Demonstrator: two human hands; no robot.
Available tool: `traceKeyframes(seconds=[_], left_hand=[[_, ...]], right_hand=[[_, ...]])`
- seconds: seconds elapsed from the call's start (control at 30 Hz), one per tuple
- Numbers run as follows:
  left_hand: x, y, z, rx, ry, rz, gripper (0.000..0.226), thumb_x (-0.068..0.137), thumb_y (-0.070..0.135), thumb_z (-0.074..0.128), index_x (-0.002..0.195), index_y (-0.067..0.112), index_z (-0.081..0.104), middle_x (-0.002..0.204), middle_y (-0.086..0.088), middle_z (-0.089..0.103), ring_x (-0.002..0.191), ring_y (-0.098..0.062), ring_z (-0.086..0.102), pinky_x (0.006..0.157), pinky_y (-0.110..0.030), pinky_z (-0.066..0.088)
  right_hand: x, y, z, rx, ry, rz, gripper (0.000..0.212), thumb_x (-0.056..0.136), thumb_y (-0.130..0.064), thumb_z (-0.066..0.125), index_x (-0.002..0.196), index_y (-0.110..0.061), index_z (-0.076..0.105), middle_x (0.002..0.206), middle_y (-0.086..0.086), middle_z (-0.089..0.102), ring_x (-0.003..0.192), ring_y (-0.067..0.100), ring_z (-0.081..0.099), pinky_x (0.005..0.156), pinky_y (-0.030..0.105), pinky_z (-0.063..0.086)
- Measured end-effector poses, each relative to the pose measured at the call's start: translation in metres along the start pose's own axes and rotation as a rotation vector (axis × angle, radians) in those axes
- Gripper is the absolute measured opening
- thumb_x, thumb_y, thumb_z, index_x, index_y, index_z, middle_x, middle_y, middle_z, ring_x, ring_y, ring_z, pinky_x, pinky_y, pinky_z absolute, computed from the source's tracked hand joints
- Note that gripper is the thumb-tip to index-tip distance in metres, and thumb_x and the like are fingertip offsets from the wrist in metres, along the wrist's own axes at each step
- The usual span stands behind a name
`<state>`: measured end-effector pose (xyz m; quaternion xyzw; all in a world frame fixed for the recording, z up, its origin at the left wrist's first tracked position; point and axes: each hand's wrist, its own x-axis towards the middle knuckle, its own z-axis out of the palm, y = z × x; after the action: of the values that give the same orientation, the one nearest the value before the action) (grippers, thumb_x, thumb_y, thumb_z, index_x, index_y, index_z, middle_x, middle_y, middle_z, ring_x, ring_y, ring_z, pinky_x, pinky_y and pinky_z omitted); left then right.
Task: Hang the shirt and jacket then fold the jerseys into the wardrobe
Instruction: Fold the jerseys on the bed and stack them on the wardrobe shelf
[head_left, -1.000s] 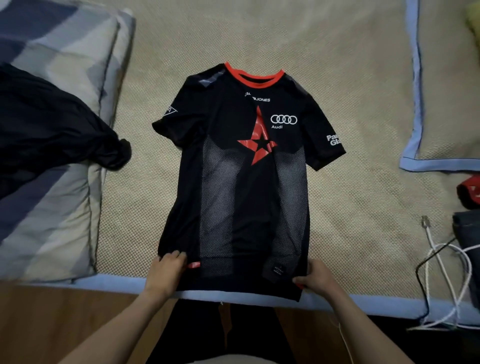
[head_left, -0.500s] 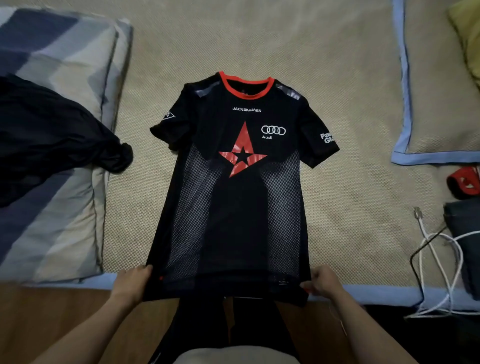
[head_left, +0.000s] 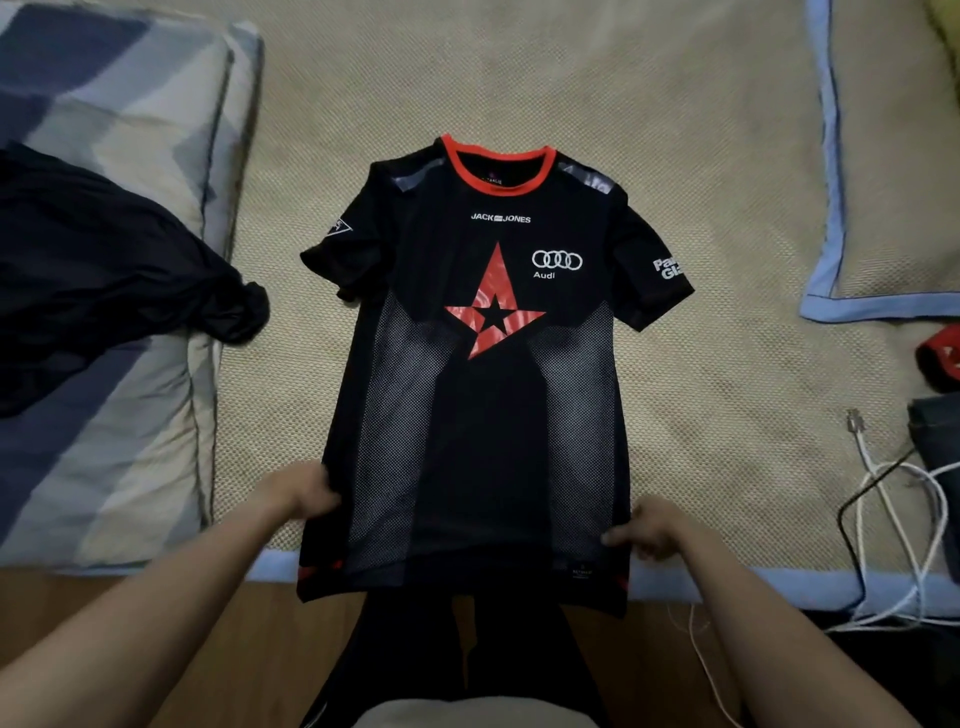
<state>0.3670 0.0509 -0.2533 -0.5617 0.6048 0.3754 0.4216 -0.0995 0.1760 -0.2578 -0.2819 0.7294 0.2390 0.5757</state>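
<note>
On the mat (head_left: 675, 130): one black jersey (head_left: 483, 415), reading "JACK JONES" and "Audi", side edges pinched by left hand (head_left: 298, 491) and right hand (head_left: 652, 527).

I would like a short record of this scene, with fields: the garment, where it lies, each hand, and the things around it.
garment: black jersey with red collar and red star, front side up
place: spread flat on the woven bed mat, hem hanging over the near edge
left hand: grips the jersey's left side edge
right hand: grips the jersey's right side edge
left of jersey: dark garment on a striped pillow
right of jersey: white cables
</note>
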Motion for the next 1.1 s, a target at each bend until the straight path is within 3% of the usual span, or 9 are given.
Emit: traceKeyframes(seconds=[0.1,0.23,0.4,0.6,0.67,0.73,0.83,0.93,1.1], left_hand=[[0.029,0.008,-0.071,-0.27,0.254,-0.028,0.03,0.09,0.039,0.063,0.092,0.011,0.071,0.1,-0.013,0.074,0.089,-0.029,0.066,0.077,-0.031,0.049],[0.058,0.026,-0.121,-0.582,0.39,-0.009,0.029,0.089,0.036,0.071,0.096,0.009,0.066,0.09,-0.012,0.073,0.086,-0.029,0.067,0.083,-0.037,0.053],[0.083,0.029,-0.131,-0.719,0.314,0.027,0.035,0.09,0.04,0.071,0.092,0.005,0.068,0.085,-0.013,0.072,0.075,-0.027,0.067,0.061,-0.029,0.047],[0.112,0.019,-0.168,-1.209,0.522,0.002,0.041,0.083,0.052,0.072,0.065,0.018,0.057,0.067,-0.007,0.06,0.066,-0.021,0.058,0.069,-0.033,0.045],[0.122,0.018,-0.188,-1.396,0.551,-0.005,0.042,0.085,0.05,0.074,0.067,0.016,0.056,0.061,-0.004,0.06,0.06,-0.02,0.06,0.061,-0.027,0.048],[0.133,0.019,-0.203,-1.559,0.542,0.03,0.032,0.092,0.034,0.073,0.071,0.014,0.057,0.06,-0.001,0.062,0.061,-0.015,0.065,0.051,-0.021,0.051],[0.146,0.021,-0.215,-1.668,0.605,0.008,0.021,0.098,0.009,0.062,0.078,0.015,0.062,0.074,-0.006,0.062,0.059,-0.012,0.061,0.046,-0.016,0.05],[0.153,0.006,-0.218,-1.758,0.768,-0.078,0.012,0.096,0.001,0.056,0.091,0.01,0.062,0.084,-0.015,0.064,0.061,-0.018,0.059,0.049,-0.022,0.051],[0.151,-0.024,-0.208,-1.491,1.033,-0.387,0.015,0.098,0.011,0.045,0.109,0.011,0.056,0.122,-0.019,0.065,0.113,-0.033,0.061,0.093,-0.033,0.043]], right_hand=[[0.002,-0.034,-0.04,0.049,0.154,-0.069,0.043,0.078,-0.045,0.085,0.069,-0.011,0.061,0.068,0.002,0.063,0.061,0.015,0.058,0.052,0.025,0.043],[0.005,-0.076,-0.075,0.15,0.33,-0.16,0.043,0.084,-0.044,0.081,0.07,-0.014,0.052,0.071,-0.003,0.058,0.065,0.012,0.054,0.052,0.025,0.035],[0.026,-0.088,-0.086,0.07,0.347,-0.155,0.038,0.085,-0.025,0.082,0.066,-0.013,0.052,0.073,0.002,0.061,0.07,0.02,0.057,0.054,0.027,0.035],[0.045,-0.098,-0.108,-0.069,0.186,-0.012,0.036,0.075,-0.034,0.089,0.082,-0.007,0.067,0.074,0.009,0.069,0.073,0.029,0.072,0.058,0.03,0.055],[0.041,-0.122,-0.124,-0.157,0.12,0.067,0.054,0.059,-0.049,0.091,0.092,-0.012,0.068,0.079,0.003,0.068,0.072,0.022,0.07,0.062,0.028,0.056],[0.034,-0.157,-0.137,-0.336,0.27,0.087,0.091,0.045,-0.058,0.086,0.118,-0.01,0.059,0.105,0.004,0.069,0.096,0.026,0.071,0.085,0.036,0.058],[0.02,-0.223,-0.143,-0.452,0.616,-0.173,0.073,0.078,-0.052,0.075,0.124,-0.007,0.042,0.122,0.012,0.065,0.111,0.035,0.067,0.089,0.041,0.052],[0.012,-0.291,-0.132,-0.336,0.644,-0.459,0.049,0.088,-0.051,0.065,0.111,-0.014,0.044,0.104,0.005,0.067,0.094,0.031,0.068,0.077,0.041,0.051],[0.023,-0.377,-0.091,-0.216,0.544,-0.804,0.029,0.089,-0.03,0.065,0.112,-0.021,0.048,0.108,-0.001,0.06,0.1,0.023,0.063,0.084,0.042,0.052]])
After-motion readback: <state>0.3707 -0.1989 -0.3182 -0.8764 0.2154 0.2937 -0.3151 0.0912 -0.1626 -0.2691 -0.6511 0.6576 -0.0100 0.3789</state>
